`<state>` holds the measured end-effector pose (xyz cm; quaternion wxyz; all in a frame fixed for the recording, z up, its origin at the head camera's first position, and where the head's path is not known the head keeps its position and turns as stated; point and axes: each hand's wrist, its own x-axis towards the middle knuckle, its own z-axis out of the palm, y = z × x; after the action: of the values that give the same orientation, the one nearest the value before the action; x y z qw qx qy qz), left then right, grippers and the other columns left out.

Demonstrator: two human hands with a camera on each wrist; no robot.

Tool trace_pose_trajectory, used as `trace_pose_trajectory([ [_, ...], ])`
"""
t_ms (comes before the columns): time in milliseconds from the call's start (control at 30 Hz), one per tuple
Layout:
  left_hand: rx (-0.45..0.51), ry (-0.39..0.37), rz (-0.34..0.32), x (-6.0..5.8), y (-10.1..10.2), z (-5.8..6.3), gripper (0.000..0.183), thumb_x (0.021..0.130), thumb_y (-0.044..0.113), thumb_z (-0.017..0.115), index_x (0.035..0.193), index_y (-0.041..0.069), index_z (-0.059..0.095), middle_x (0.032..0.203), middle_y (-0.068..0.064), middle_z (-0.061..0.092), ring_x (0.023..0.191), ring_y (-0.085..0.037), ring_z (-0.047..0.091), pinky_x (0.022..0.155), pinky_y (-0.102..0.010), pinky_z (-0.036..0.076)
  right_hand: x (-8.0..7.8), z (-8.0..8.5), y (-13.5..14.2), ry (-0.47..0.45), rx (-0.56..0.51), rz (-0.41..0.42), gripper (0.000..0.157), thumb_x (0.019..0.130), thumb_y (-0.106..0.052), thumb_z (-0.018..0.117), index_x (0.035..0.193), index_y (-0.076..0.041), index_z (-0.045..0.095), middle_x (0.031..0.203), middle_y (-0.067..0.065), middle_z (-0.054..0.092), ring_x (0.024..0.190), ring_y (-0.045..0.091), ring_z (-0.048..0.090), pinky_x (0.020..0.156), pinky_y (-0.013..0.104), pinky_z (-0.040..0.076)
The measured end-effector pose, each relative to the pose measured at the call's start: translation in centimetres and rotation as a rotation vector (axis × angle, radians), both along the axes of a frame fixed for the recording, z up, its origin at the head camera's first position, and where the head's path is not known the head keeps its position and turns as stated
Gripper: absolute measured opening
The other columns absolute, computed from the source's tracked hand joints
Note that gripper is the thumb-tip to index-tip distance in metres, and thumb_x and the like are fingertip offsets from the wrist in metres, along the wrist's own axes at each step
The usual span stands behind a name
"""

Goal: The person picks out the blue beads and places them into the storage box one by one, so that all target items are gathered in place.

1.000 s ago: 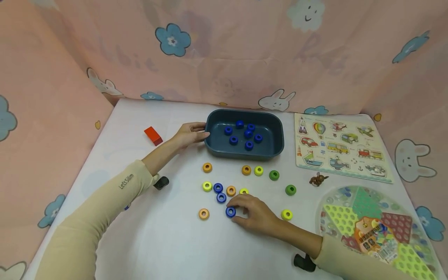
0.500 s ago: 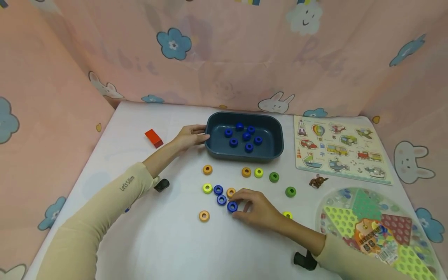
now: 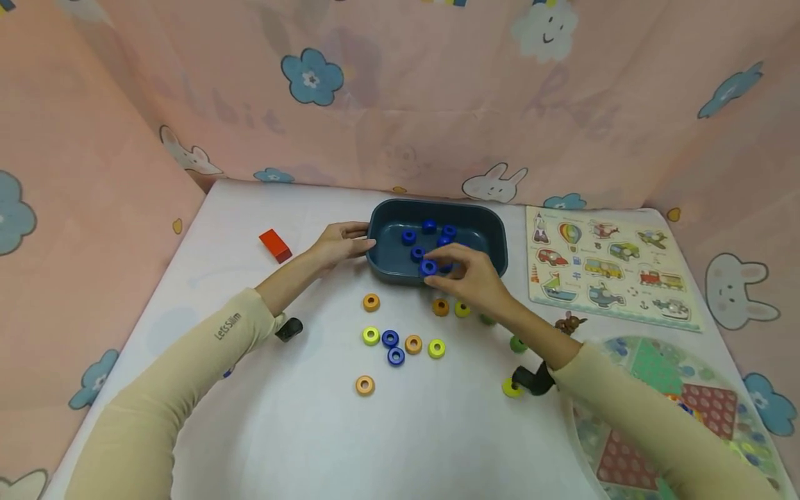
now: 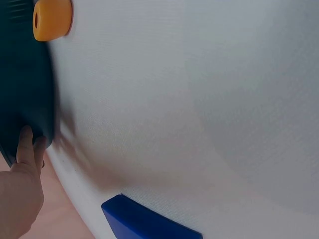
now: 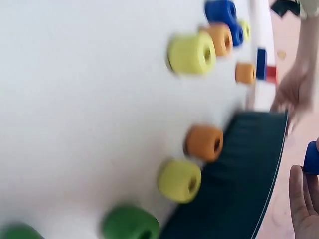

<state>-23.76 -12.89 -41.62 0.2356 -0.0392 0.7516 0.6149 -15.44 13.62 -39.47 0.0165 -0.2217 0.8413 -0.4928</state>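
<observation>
A dark blue-grey plastic tray [image 3: 400,275] stands at the back of the table with several blue beads [image 3: 409,237] inside. My left hand [image 3: 340,243] holds its left end, thumb at the rim; two fingers show against the outer wall in the left wrist view. Over the tray's front edge, my right hand [image 3: 470,278] pinches a blue ring-shaped bead [image 3: 428,268] between thumb and finger, seen partly at the right wrist view's edge. Two blue beads [image 3: 396,356] lie together on the table, near orange beads [image 3: 413,344] and yellow beads [image 3: 437,348].
Green beads [image 3: 518,344] lie partly under the right forearm. A picture puzzle board [image 3: 612,267], a small brown animal figure [image 3: 570,323] and a round game board [image 3: 631,451] occupy the right side. Left of the tray lies a red block [image 3: 275,246]; a blue block [image 4: 144,221] is near the left forearm.
My right hand has picked the blue bead off the table and carried it away from me, up to the tray's front edge. My left hand stays at the tray.
</observation>
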Motion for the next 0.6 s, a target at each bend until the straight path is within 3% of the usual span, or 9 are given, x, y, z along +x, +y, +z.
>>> trace_pose_trajectory([
  [167,-0.001,0.005,0.002,-0.1,0.0,0.0,0.055,0.088,0.014,0.065,0.138,0.008,0.042,0.137,-0.011,0.044,0.114,-0.022,0.052,0.091,-0.031,0.048,-4.3,0.2,0.1,0.004,0.051,-0.088,0.033,0.078,-0.011,0.075,0.109,-0.006,0.066,0.107,0.007,0.062,0.095,0.028,0.059,0.071,0.036,0.054],
  [267,-0.004,0.0,0.006,-0.1,0.0,-0.1,0.055,0.088,0.014,0.065,0.138,0.009,0.043,0.137,-0.01,0.044,0.113,-0.021,0.052,0.09,-0.03,0.048,-6.0,-0.2,0.1,-0.021,0.119,-0.129,0.033,0.079,-0.012,0.075,0.11,-0.007,0.066,0.108,0.008,0.062,0.097,0.027,0.059,0.073,0.036,0.053],
  [433,-0.007,-0.007,0.009,-0.1,-0.1,-0.1,0.055,0.088,0.014,0.065,0.138,0.009,0.043,0.136,-0.009,0.045,0.112,-0.021,0.053,0.089,-0.029,0.049,-7.7,-0.9,0.1,-0.038,0.185,-0.162,0.032,0.079,-0.014,0.075,0.109,-0.006,0.066,0.103,0.009,0.064,0.094,0.024,0.059,0.077,0.037,0.051],
  [600,-0.009,-0.005,-0.003,-0.1,-0.1,-0.1,0.056,0.088,0.015,0.065,0.138,0.009,0.042,0.137,-0.009,0.045,0.114,-0.021,0.052,0.09,-0.029,0.048,-8.2,-1.2,0.1,-0.032,0.191,-0.173,0.032,0.079,-0.013,0.075,0.108,-0.004,0.066,0.101,0.01,0.064,0.093,0.024,0.059,0.079,0.038,0.049],
])
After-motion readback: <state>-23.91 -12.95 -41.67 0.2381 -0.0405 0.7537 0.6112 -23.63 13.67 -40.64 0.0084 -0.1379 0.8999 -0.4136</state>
